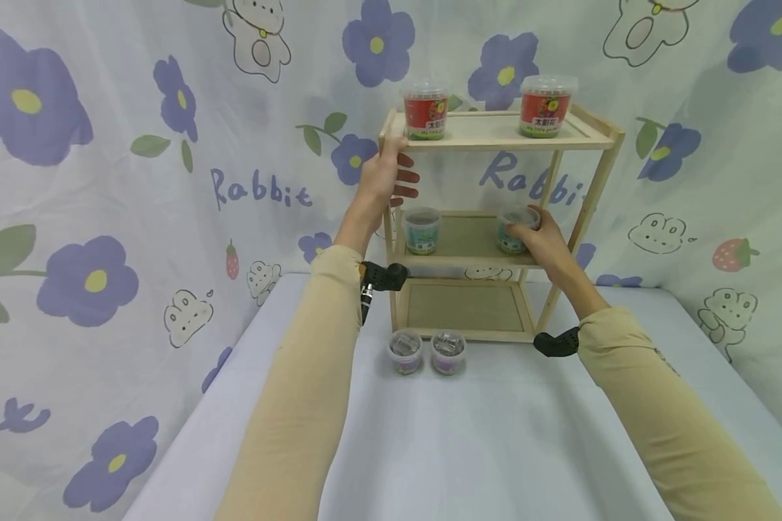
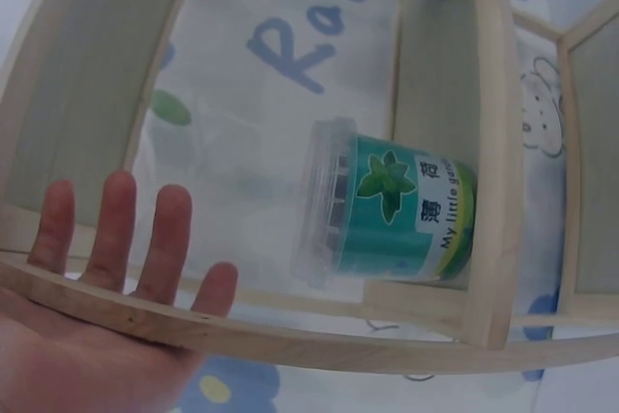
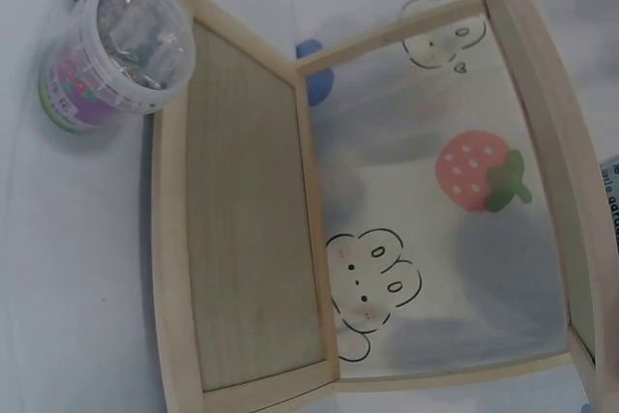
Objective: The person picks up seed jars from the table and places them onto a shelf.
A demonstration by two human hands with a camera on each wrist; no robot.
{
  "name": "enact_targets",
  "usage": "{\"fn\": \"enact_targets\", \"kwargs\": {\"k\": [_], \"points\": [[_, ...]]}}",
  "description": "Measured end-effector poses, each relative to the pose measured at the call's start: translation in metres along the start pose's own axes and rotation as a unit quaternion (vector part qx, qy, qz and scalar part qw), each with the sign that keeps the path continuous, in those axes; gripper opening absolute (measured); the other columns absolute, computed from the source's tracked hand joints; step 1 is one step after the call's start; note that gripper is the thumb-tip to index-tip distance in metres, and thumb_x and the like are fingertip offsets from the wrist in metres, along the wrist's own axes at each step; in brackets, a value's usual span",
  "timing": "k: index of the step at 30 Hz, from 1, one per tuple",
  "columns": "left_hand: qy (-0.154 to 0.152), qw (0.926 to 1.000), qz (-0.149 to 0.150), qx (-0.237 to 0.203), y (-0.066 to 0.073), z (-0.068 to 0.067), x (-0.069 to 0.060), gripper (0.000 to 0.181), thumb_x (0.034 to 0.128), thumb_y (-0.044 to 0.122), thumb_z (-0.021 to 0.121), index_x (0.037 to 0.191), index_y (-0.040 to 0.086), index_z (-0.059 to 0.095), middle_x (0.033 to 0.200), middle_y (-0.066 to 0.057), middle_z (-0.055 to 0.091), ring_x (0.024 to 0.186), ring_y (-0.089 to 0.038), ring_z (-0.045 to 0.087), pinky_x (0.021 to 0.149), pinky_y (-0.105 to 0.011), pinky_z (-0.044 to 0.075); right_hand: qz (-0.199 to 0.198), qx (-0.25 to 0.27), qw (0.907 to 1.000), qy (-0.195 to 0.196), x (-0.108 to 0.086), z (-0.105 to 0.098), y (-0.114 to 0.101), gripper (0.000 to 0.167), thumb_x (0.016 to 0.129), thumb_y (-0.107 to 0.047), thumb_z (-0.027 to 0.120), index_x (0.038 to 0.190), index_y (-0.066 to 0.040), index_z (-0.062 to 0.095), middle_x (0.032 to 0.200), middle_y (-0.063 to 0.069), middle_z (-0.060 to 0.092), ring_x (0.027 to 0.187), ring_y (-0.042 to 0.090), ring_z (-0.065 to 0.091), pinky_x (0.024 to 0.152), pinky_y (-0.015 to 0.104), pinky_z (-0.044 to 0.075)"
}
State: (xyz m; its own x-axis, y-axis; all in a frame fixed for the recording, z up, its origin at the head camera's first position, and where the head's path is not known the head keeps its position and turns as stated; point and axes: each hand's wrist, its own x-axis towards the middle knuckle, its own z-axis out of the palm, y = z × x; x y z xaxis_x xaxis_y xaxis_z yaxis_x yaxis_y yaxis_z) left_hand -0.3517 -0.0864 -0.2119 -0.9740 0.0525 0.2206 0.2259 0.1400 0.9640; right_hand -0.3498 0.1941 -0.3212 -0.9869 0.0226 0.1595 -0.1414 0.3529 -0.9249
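Observation:
My left hand (image 1: 379,176) holds the upper left front post of a wooden three-tier shelf (image 1: 502,145). Its thumb lies at the top corner and straight, spread fingers reach behind the post. On the middle tier, my right hand (image 1: 549,240) grips a green-labelled planting cup (image 1: 510,233), thumb in front; the other fingers are largely hidden. The right wrist view hardly shows this hand. A matching mint planting cup (image 2: 401,205) stands at the left of that tier, apart from my left hand.
Two red-labelled planting cups, left (image 1: 426,116) and right (image 1: 544,108), stand on the top tier. Two purple-labelled planting cups, left (image 1: 405,352) and right (image 1: 447,353), sit on the white tabletop (image 1: 469,449) before the bottom tier (image 1: 465,307). A patterned curtain (image 1: 137,253) hangs behind.

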Motion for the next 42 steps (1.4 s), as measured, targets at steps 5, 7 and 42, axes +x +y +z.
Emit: {"fn": "enact_targets", "kwargs": {"k": [5,7,42], "points": [[-0.001,1.0,-0.002,0.002,0.0,-0.002,-0.001,0.047,0.0963,0.054,0.04,0.105,0.012,0.059,0.101,-0.011,0.069,0.089,-0.03,0.069,0.083,-0.046,0.047,-0.001,0.001,1.0,-0.006,-0.004,0.0,0.0,0.091,0.093,-0.04,0.059,0.158,-0.006,0.005,0.158,0.022,0.023,0.14,0.037,0.03,0.115,0.05,0.025],[-0.002,1.0,-0.002,0.002,0.0,-0.002,-0.001,0.05,0.0963,0.055,0.04,0.108,0.01,0.06,0.1,-0.01,0.069,0.088,-0.03,0.069,0.083,-0.046,0.047,-0.004,0.006,1.0,-0.007,-0.006,0.0,0.0,0.091,0.093,-0.041,0.059,0.158,-0.007,0.005,0.158,0.022,0.021,0.14,0.037,0.03,0.116,0.05,0.025],[-0.003,1.0,0.001,0.0,0.0,0.0,-0.004,0.045,0.096,0.058,0.04,0.099,0.016,0.058,0.104,-0.01,0.068,0.092,-0.033,0.068,0.074,-0.037,0.045,-0.094,0.128,0.9874,0.003,-0.07,-0.008,0.024,0.08,0.1,-0.022,0.058,0.158,-0.006,0.006,0.163,0.017,0.019,0.151,0.028,0.019,0.119,0.031,0.021]]}}
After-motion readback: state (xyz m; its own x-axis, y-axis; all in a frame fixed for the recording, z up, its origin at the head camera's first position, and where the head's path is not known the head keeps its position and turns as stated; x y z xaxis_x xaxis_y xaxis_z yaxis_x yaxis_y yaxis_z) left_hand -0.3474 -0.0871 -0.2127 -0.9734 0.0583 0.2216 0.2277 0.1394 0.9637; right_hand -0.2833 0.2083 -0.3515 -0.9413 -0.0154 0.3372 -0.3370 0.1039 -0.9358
